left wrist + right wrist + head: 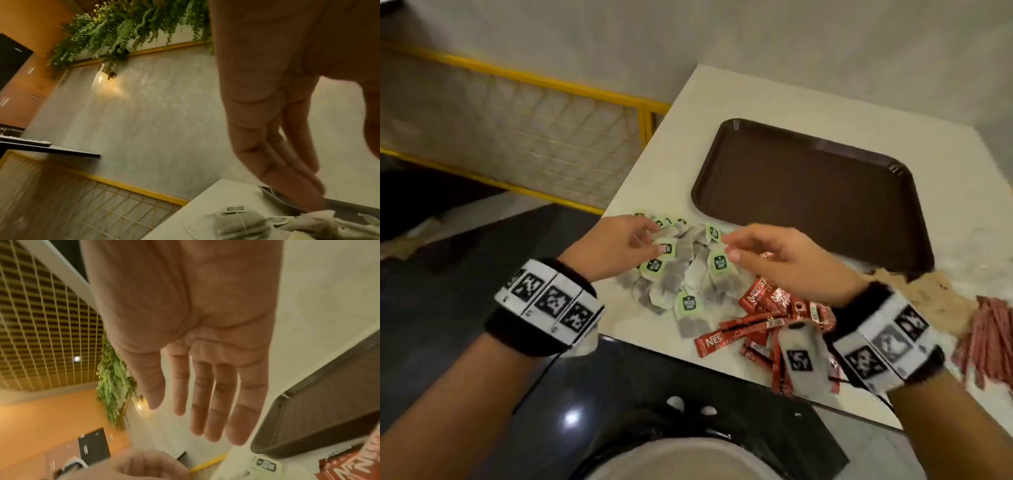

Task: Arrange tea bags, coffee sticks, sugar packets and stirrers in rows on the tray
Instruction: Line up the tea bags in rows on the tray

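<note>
My left hand (616, 245) has its fingers (273, 164) stretched down onto the heap of tea bags (681, 270), tips touching one green tag; whether they pinch it I cannot tell. My right hand (774, 253) hovers just over the right side of the same heap, fingers (218, 395) straight and loosely spread, holding nothing. The heap lies on the near left part of the desk (722, 96). To its right are red coffee sticks (767, 318), then brown packets (935, 298) and a bundle of reddish stirrers (989, 332) at the far right. The brown tray (808, 192) sits beyond them, with nothing on it. I judge this the very first step: picking out tea bags. Next I need one bag freed from the tangle of strings and carried to the tray's edge to start a row.
</note>
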